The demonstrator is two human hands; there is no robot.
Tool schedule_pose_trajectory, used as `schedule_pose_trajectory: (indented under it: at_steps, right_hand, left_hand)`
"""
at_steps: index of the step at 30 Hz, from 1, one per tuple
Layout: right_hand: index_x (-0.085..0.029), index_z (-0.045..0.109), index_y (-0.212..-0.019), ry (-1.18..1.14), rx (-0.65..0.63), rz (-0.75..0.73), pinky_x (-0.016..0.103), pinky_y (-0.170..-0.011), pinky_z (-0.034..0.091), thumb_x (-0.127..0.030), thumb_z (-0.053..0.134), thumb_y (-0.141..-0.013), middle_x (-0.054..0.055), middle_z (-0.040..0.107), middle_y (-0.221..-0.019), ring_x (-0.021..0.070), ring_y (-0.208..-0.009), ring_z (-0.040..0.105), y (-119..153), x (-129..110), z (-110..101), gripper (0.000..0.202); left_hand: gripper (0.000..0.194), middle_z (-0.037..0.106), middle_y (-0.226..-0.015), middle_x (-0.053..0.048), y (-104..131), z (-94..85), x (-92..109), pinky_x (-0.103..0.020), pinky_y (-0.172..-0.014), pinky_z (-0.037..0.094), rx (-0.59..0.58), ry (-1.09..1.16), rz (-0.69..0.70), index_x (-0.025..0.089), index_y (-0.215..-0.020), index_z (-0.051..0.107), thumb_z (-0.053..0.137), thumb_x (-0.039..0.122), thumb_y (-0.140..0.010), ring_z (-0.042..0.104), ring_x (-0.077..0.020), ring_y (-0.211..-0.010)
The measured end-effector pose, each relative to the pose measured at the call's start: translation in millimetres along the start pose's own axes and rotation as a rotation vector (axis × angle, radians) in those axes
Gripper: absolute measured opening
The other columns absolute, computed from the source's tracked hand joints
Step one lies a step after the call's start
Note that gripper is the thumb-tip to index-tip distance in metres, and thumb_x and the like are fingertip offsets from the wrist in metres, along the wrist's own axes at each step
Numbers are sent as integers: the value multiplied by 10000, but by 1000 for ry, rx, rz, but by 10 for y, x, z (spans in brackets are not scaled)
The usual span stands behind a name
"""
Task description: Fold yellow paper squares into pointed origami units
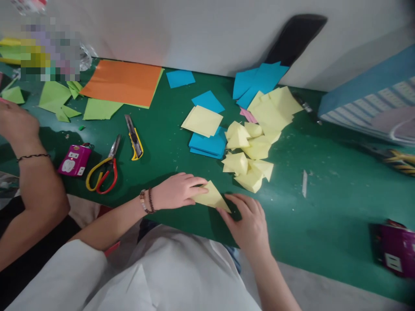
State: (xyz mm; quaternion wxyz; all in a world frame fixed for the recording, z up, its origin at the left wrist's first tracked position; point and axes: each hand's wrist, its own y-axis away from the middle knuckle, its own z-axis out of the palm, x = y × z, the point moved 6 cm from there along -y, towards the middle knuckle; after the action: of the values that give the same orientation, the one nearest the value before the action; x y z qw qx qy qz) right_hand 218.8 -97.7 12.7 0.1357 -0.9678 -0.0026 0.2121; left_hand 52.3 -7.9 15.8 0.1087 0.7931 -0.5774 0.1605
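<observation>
A folded piece of pale yellow paper [210,196] lies near the table's front edge between my two hands. My left hand [177,191] grips its left side, with the fingertips over its top face. At the paper's right corner, the thumb and fingers of my right hand [248,218] close on the tip. Just beyond it sit several folded yellow paper pieces [249,177] in a loose heap. Behind them are flat yellow sheets [272,108], and a small yellow stack [202,121] rests on blue paper squares [207,144].
Left of me are red-and-yellow scissors [103,170], a yellow utility knife [133,138], a purple box-shaped device [75,160] and orange paper [125,82]. A co-worker's arm [32,172] rests at far left. On the right are a thin blade [304,183], pliers [389,155] and another purple device [397,248].
</observation>
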Motion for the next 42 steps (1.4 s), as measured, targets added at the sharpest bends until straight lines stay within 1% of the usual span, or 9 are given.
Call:
schedule_pose_trajectory:
  at_steps: [4,8,13,19,25,28,32,36,42]
  right_hand:
    - [-209,638,-894,-49,21,13,382,-755,464,-344,613,-884,73,657,-928,216,-836,583,88,-89,-11,138]
    - [-209,638,-858,-117,20,-38,368,-723,476,-231,616,-866,62,646,-884,198,-797,578,121,-194,-85,32]
    - [-208,667,-1054,-182,-125,-249,428,-836,519,-78,491,-838,106,628,-1117,253,-1043,562,148,-182,-150,307]
    - [-277,677,-1111,15,-106,-407,460,-885,512,-89,518,-866,114,486,-1409,310,-1279,462,88,-85,-81,347]
    - [-256,704,-996,-56,-133,-549,427,-987,467,-112,563,-887,17,719,-1093,226,-1210,542,-2,-120,-26,229]
    - [-231,699,-1033,-117,-166,-523,419,-949,488,-134,545,-905,29,735,-1012,208,-1077,608,-93,-112,-29,222]
    - [-220,695,-1047,-195,-179,-485,387,-864,507,-150,544,-909,38,735,-929,191,-940,634,-230,-118,-23,216]
    - [-209,673,-1057,-229,-181,-459,328,-750,504,-164,565,-907,30,725,-837,174,-827,633,-317,-117,16,190]
    - [-194,603,-1100,-219,-181,-286,307,-703,514,-224,538,-931,35,688,-810,164,-742,637,-363,-39,117,184]
  left_hand:
    - [428,481,-1404,-100,-23,-45,93,-346,-867,461,60,-2,-8,228,-1373,461,431,135,-956,605,-176,-1021]
    - [471,606,-1200,-92,-49,-18,169,-330,-860,470,75,8,-68,209,-1397,440,350,79,-953,593,-182,-1032]
    - [324,677,-940,-37,-50,28,164,-344,-927,464,106,123,7,203,-864,697,416,47,-908,607,-162,-931]
    - [346,711,-1042,-14,-36,98,58,-383,-1146,337,136,266,111,198,-720,644,397,-20,-825,619,-122,-1078]
    - [325,663,-1211,-69,101,-21,155,-493,-1177,278,83,91,59,171,-1029,660,454,26,-823,450,-228,-1340]
    - [325,609,-1296,-87,207,-55,270,-484,-1179,283,74,132,-9,155,-1126,629,600,224,-810,398,-271,-1369]
    - [426,677,-1138,-110,263,3,356,-455,-1076,420,227,123,-112,145,-984,661,613,544,-841,562,-263,-1181]
    - [253,689,-1038,-70,220,87,363,-385,-913,502,315,114,-234,176,-886,667,556,400,-927,606,-207,-1026]
    - [276,643,-823,-44,197,84,270,-304,-718,501,374,201,-466,165,-659,568,531,229,-924,579,-160,-772]
